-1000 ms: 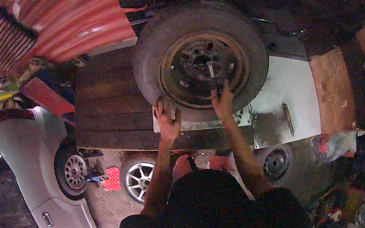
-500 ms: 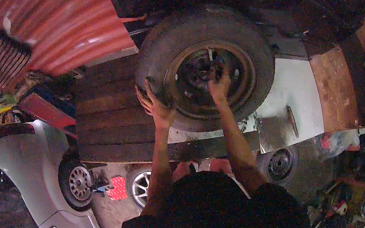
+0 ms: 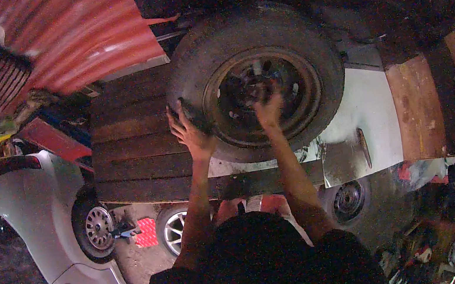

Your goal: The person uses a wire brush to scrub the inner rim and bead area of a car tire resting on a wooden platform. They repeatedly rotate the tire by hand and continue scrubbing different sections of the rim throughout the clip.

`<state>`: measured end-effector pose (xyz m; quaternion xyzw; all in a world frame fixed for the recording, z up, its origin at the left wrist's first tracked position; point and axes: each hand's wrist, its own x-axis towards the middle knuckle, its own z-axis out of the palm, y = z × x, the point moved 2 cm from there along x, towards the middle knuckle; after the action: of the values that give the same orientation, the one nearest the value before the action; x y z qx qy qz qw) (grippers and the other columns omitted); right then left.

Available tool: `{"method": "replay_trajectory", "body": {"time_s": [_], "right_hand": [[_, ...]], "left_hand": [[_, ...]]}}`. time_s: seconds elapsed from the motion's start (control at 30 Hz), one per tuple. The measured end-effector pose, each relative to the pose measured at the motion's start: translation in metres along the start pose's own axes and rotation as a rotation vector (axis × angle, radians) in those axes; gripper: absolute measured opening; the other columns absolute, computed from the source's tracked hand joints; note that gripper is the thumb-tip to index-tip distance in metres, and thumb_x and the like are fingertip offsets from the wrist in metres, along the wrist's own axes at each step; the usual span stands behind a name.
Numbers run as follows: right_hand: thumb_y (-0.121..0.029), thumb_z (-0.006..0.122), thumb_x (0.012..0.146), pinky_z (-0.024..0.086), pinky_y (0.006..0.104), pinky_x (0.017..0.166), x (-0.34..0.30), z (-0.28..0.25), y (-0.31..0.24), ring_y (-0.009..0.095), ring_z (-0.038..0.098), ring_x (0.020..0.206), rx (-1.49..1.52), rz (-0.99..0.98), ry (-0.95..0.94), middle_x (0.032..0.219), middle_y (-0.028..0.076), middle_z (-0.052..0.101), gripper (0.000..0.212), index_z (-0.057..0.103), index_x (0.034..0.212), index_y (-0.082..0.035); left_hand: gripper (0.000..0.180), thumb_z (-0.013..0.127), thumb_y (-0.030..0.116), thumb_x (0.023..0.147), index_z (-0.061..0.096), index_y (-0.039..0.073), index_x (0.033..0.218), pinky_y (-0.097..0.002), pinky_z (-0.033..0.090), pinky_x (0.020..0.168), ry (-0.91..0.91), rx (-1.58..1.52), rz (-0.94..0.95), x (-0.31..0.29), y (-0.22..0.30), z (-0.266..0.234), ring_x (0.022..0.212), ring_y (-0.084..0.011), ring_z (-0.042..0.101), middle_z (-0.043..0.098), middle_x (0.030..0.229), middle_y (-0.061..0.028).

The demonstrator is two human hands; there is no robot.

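Observation:
A large black tyre on a rusty steel wheel [image 3: 311, 123] stands upright against a dark vehicle body. My left hand [image 3: 194, 138] lies against the tyre's lower left side, fingers spread and stretched out. Inside the wheel's dished middle, my right hand [image 3: 269, 110] reaches to the hub [image 3: 251, 87], at its lower right. Motion smears its fingers, and whether they grip anything small there cannot be made out. A pale upright piece [image 3: 257, 67] shows just above the hub.
Dark wooden planks [image 3: 130, 130] lie left of the wheel, a white panel [image 3: 377, 112] right of it. A red corrugated sheet [image 3: 74, 35] hangs upper left. A silver car [image 3: 39, 195] stands at left. Loose wheels [image 3: 347, 200] and a red patterned piece [image 3: 146, 232] lie below.
My right hand has shifted slightly left and down within the wheel, its fingers now more blurred. My left hand keeps its place on the tyre. The whole view has shifted a little.

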<state>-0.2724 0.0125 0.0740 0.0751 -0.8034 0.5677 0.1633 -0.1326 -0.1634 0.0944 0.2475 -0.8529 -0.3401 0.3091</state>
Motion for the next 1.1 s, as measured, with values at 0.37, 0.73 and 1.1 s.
{"method": "replay_trajectory", "body": {"time_s": [0.37, 0.73, 1.1], "right_hand": [[-0.010, 0.062, 0.098, 0.050, 0.0388, 0.097, 0.008, -0.008, 0.016, 0.027, 0.067, 0.101, 0.065, -0.021, 0.207, 0.108, 0.015, 0.072, 0.028, 0.063, 0.124, -0.002], [-0.023, 0.068, 0.097, 0.052, 0.0440, 0.092, 0.002, 0.005, -0.008, 0.037, 0.070, 0.101, -0.212, -0.115, -0.057, 0.109, 0.022, 0.073, 0.036, 0.064, 0.123, 0.001], [-0.006, 0.065, 0.091, 0.054, 0.0489, 0.074, 0.003, -0.003, 0.004, 0.044, 0.070, 0.088, -0.235, -0.258, -0.060, 0.096, 0.024, 0.072, 0.023, 0.063, 0.113, -0.001]], "left_hand": [[0.137, 0.097, 0.028, 0.059, 0.011, 0.033, 0.165, -0.0752, 0.024, 0.112, 0.025, 0.010, -0.011, 0.000, -0.032, 0.021, 0.149, -0.0507, 0.017, 0.010, 0.169, -0.0176], [0.137, 0.096, 0.015, 0.058, 0.013, 0.037, 0.164, -0.0707, 0.028, 0.114, 0.040, -0.087, -0.030, -0.009, -0.009, 0.010, 0.150, -0.0493, 0.018, 0.008, 0.170, -0.0149], [0.131, 0.091, 0.013, 0.061, 0.014, 0.029, 0.165, -0.0705, 0.024, 0.116, 0.028, -0.143, 0.075, -0.019, -0.023, 0.003, 0.151, -0.0499, 0.016, 0.007, 0.172, -0.0140]]}}
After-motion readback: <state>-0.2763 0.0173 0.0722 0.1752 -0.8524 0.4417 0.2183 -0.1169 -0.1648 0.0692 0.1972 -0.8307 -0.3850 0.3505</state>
